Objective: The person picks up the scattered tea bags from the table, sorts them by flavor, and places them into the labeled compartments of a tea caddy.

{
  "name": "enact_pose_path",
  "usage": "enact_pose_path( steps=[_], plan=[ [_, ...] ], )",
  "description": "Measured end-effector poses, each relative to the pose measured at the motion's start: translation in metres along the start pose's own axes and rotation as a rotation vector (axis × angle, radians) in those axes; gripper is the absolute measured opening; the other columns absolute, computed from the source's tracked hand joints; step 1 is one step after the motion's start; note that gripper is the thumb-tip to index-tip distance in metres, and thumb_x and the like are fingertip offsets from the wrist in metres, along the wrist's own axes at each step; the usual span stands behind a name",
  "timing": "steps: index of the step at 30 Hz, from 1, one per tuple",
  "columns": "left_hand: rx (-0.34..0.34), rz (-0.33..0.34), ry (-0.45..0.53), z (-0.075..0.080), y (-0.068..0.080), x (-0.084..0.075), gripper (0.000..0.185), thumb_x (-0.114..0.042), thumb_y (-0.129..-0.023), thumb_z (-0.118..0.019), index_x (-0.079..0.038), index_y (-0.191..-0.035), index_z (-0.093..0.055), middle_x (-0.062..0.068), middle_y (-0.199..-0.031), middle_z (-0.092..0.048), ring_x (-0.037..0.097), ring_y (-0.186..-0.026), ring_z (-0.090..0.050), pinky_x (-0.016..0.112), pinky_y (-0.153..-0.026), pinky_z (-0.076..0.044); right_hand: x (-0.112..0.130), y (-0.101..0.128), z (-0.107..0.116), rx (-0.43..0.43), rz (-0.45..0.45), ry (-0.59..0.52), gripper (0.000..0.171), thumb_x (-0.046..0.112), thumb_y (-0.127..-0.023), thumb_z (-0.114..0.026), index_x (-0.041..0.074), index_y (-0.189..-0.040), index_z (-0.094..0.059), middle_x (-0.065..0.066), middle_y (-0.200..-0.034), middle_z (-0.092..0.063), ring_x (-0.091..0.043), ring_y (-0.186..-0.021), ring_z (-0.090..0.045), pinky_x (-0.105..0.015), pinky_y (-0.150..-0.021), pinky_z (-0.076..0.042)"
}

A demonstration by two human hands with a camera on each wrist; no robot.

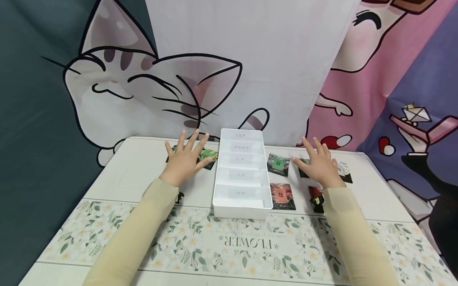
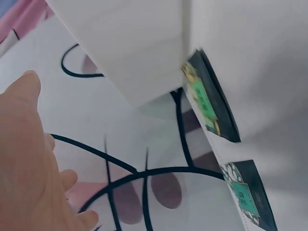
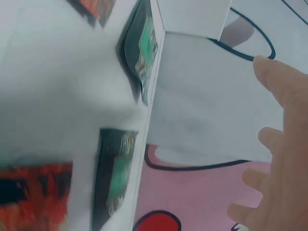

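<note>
A long white tray (image 1: pixel 242 212) with several labelled compartments stands mid-table. To its left, my left hand (image 1: pixel 182 161) is raised with fingers spread, partly covering a black sachet (image 1: pixel 209 154) with green and yellow print. My right hand (image 1: pixel 319 165) spreads its fingers to the right of the tray, in front of a partly hidden black sachet (image 1: pixel 303 171). Neither hand holds anything. Between tray and right hand lie a green-labelled sachet (image 1: pixel 278 165) and a red-labelled sachet (image 1: pixel 282 196). In the left wrist view, two green-labelled sachets (image 2: pixel 211 98) lie apart from the hand.
A white-labelled sachet (image 1: pixel 345 172) lies right of my right hand, and a red and black sachet (image 1: pixel 316 198) by that wrist. A small dark item (image 1: pixel 180 197) shows beside my left sleeve. A floral strip (image 1: pixel 247 246) crosses the table's front. A cartoon cloth (image 1: pixel 286 59) hangs behind.
</note>
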State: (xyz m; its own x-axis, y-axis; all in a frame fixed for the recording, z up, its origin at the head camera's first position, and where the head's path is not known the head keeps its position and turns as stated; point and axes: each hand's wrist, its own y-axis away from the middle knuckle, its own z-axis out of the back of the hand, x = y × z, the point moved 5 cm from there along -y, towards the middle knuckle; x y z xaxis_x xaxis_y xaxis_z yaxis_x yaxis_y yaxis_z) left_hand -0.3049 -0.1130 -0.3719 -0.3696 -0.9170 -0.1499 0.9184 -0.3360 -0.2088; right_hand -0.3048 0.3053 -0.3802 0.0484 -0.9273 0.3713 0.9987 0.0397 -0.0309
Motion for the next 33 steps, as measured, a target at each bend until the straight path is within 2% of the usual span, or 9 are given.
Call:
enact_pose_path(
  steps=[4, 10, 14, 17, 22, 26, 33],
  plan=[
    [-0.002, -0.032, -0.026, 0.002, 0.008, -0.007, 0.08, -0.062, -0.101, -0.046, -0.033, -0.165, -0.008, 0.005, -0.171, -0.005, 0.043, -0.154, 0.004, 0.085, -0.106, 0.0, 0.007, 0.002, -0.001, -0.031, 0.05, -0.036, 0.082, 0.052, -0.102, -0.054, 0.019, -0.165, -0.013, -0.022, -0.168, -0.004, -0.054, -0.149, -0.008, -0.082, -0.106, -0.019],
    [0.003, -0.068, -0.016, 0.001, 0.02, -0.018, 0.08, -0.062, -0.1, -0.048, -0.029, -0.165, -0.015, 0.003, -0.171, -0.007, 0.039, -0.155, 0.003, 0.083, -0.108, 0.003, 0.012, 0.0, -0.005, -0.058, 0.067, -0.141, 0.072, 0.035, -0.104, -0.057, 0.007, -0.161, -0.025, -0.032, -0.161, -0.02, -0.054, -0.144, -0.025, -0.073, -0.112, -0.024],
    [0.01, -0.077, -0.004, 0.0, 0.026, -0.026, 0.08, -0.063, -0.1, -0.048, -0.028, -0.165, -0.016, 0.004, -0.171, -0.008, 0.038, -0.155, 0.004, 0.083, -0.108, 0.001, 0.016, -0.001, -0.005, -0.093, 0.035, -0.245, 0.064, 0.029, -0.103, -0.058, 0.004, -0.157, -0.034, -0.032, -0.152, -0.037, -0.051, -0.134, -0.042, -0.068, -0.105, -0.039],
    [0.026, -0.078, 0.005, -0.002, 0.029, -0.031, 0.08, -0.063, -0.101, -0.047, -0.026, -0.165, -0.016, 0.005, -0.171, -0.01, 0.038, -0.155, 0.002, 0.084, -0.108, -0.003, 0.017, -0.002, -0.007, -0.088, -0.011, -0.32, 0.062, 0.027, -0.103, -0.058, 0.005, -0.156, -0.037, -0.03, -0.148, -0.045, -0.048, -0.128, -0.051, -0.064, -0.097, -0.048],
    [0.083, -0.066, 0.054, -0.006, 0.032, -0.04, 0.081, -0.063, -0.102, -0.044, -0.024, -0.165, -0.013, 0.004, -0.171, -0.008, 0.036, -0.156, 0.004, 0.082, -0.109, -0.001, 0.013, -0.007, -0.017, -0.036, -0.087, -0.424, 0.061, 0.028, -0.103, -0.057, 0.005, -0.156, -0.037, -0.028, -0.143, -0.051, -0.045, -0.124, -0.055, -0.057, -0.095, -0.053],
    [0.123, -0.057, 0.089, -0.01, 0.032, -0.045, 0.079, -0.064, -0.102, -0.039, -0.025, -0.165, -0.01, 0.003, -0.171, -0.006, 0.034, -0.156, 0.006, 0.08, -0.111, 0.002, 0.008, -0.011, -0.025, -0.012, -0.127, -0.511, 0.057, 0.023, -0.102, -0.057, 0.0, -0.152, -0.041, -0.03, -0.135, -0.055, -0.044, -0.111, -0.063, -0.051, -0.092, -0.057],
    [0.151, -0.063, 0.103, -0.02, 0.034, -0.049, 0.079, -0.063, -0.103, -0.039, -0.022, -0.165, -0.011, 0.004, -0.171, -0.008, 0.034, -0.156, 0.004, 0.078, -0.113, 0.001, 0.001, -0.016, -0.039, 0.04, -0.241, -0.707, 0.056, 0.015, -0.101, -0.056, -0.008, -0.15, -0.039, -0.032, -0.137, -0.053, -0.043, -0.115, -0.063, -0.038, -0.089, -0.059]
  ],
)
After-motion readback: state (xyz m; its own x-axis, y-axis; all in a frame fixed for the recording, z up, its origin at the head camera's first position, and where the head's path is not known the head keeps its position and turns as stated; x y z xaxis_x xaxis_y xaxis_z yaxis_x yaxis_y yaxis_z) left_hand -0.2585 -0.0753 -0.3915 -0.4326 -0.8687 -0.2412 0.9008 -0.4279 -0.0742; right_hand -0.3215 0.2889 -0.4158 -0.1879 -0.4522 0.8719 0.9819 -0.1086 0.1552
